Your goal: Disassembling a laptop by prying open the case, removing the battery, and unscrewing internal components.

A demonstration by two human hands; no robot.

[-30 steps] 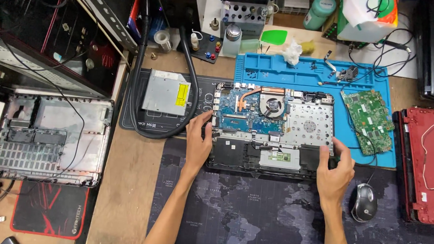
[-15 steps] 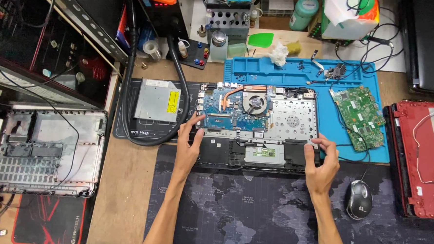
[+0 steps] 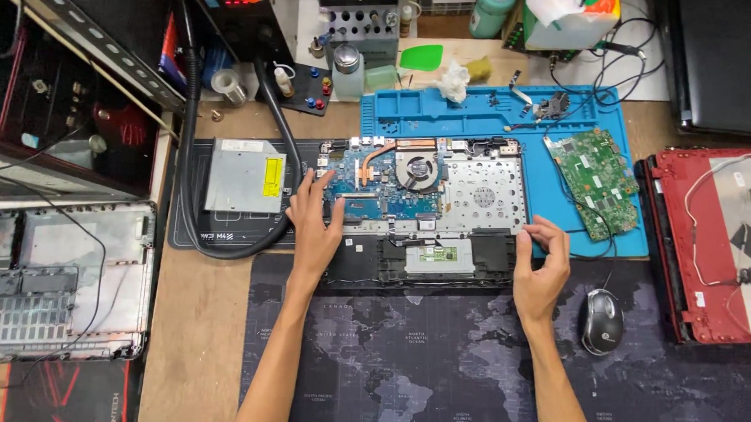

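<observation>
Head view: opened laptop (image 3: 422, 213) at centre of frame, bottom cover off, lying half on the blue mat (image 3: 489, 115) and half on the dark desk mat (image 3: 436, 374). Blue mainboard (image 3: 368, 190), copper heat pipe and fan (image 3: 415, 169) exposed and, by the look of it, not yet removed; silver plate fills the right half of the chassis.

Left hand (image 3: 316, 225): flat, fingers spread, resting on the laptop's left edge with fingertips on the mainboard. Grips nothing.

Right hand (image 3: 542, 269): at the laptop's lower right corner, fingers curled, thumb and forefinger pinched near the edge. Cannot tell whether they hold anything; any small part would be hidden.

Around it:
- optical drive (image 3: 244, 176) left of the laptop, out of its bay, just beside the left hand
- green board (image 3: 596, 183) on the mat, right of the laptop
- mouse (image 3: 600, 320) near the right hand
- grey cover (image 3: 56, 277) at far left, red lid (image 3: 716, 243) at far right

Judgement on progress: teardown is partway. Cover and drive appear out; mainboard, fan and heat pipe seem still seated.
</observation>
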